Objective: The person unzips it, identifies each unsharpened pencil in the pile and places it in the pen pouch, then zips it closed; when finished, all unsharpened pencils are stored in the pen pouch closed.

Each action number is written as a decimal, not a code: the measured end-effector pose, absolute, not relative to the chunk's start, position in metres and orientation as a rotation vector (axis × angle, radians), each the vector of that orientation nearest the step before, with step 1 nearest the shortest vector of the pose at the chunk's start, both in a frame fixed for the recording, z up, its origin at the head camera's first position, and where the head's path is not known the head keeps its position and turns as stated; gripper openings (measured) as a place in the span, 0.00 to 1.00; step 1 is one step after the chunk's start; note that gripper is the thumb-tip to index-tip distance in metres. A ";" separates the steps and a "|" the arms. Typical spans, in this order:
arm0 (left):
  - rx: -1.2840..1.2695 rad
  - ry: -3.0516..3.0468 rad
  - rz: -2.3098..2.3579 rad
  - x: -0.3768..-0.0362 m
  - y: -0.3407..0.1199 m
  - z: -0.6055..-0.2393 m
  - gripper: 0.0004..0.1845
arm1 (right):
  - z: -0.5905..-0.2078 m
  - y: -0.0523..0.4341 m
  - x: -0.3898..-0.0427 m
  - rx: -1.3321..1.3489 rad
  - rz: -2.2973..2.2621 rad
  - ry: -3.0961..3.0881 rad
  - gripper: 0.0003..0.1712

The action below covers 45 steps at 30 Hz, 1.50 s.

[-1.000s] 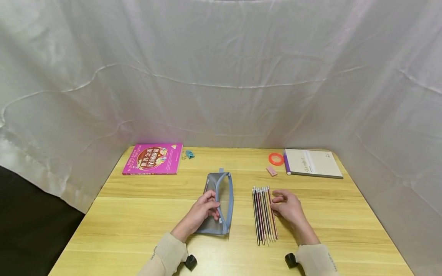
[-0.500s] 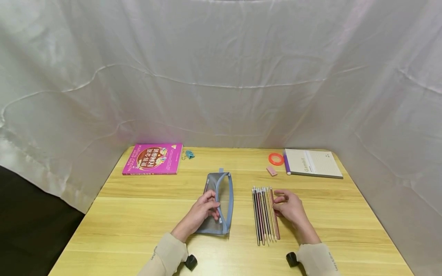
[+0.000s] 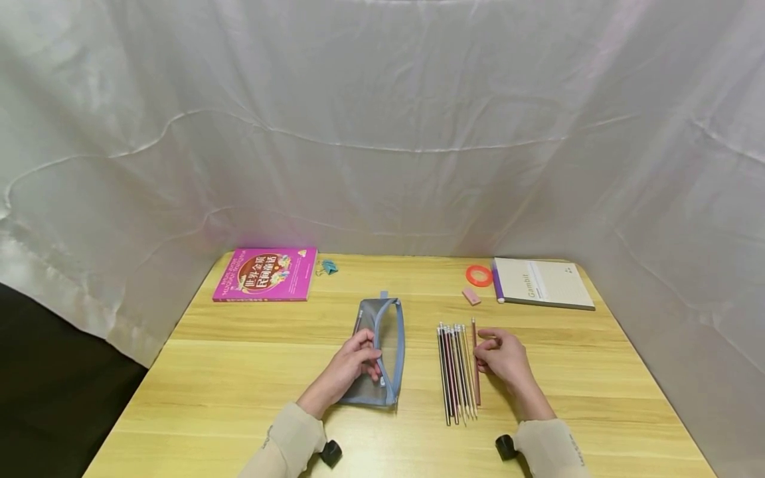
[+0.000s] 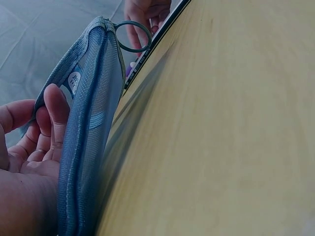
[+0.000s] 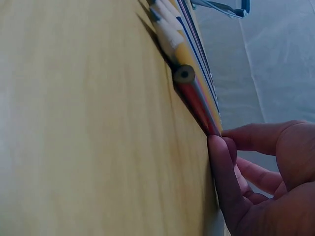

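The left hand (image 3: pixel 349 367) lies on a gray pencil case (image 3: pixel 378 352) with a blue zip edge. Its fingers curl over the open top edge of the case and hold it. In the left wrist view the thumb (image 4: pixel 58 109) presses on the mesh side, and a round zip ring (image 4: pixel 133 36) hangs at the far end of the case.

To the right of those fingers is a row of pencils (image 3: pixel 455 372) lying side by side on the wooden table (image 3: pixel 239 392). The right hand (image 3: pixel 505 358) is just to the right of the row. Its thumb and fingers pinch 1 red pencil (image 3: pixel 475 362), the one at the right edge of the row. This pencil sticks out farther away than the others. In the right wrist view the fingertips (image 5: pixel 220 162) press on the side of the red pencil (image 5: pixel 197 98), and its end shows a dark dot in the middle.

Past the right fingers lie a small pink eraser (image 3: pixel 470 295), an orange ring (image 3: pixel 479 275) and a pale notebook (image 3: pixel 542 283) with a purple spine. Past the left fingers, far off, is a bright pink book (image 3: pixel 265 283), and just beside it a small blue clip (image 3: pixel 327 267). A white cloth (image 3: pixel 382 133) hangs behind the table and at both sides
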<state>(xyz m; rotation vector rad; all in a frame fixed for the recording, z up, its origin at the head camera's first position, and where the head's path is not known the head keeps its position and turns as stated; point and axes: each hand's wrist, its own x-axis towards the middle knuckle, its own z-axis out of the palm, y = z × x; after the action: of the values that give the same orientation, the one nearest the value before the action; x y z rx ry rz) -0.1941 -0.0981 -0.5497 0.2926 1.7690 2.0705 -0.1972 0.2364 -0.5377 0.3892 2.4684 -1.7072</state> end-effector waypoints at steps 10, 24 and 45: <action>0.298 1.763 2.069 -0.195 -0.099 -0.551 0.10 | -0.535 0.233 -0.196 0.367 -1.625 2.504 0.33; 0.293 1.752 2.073 -0.193 -0.100 -0.554 0.10 | -0.538 0.231 -0.197 0.291 -1.485 2.619 0.42; 0.317 1.756 2.077 -0.195 -0.099 -0.556 0.09 | -0.532 0.235 -0.196 0.303 -1.539 2.549 0.41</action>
<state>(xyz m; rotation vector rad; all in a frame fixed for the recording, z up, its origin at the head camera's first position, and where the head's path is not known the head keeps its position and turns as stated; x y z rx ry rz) -0.1950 -0.0989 -0.5561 0.3168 1.7559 2.0768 -0.1962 0.2348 -0.5319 0.3031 2.5491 -1.5386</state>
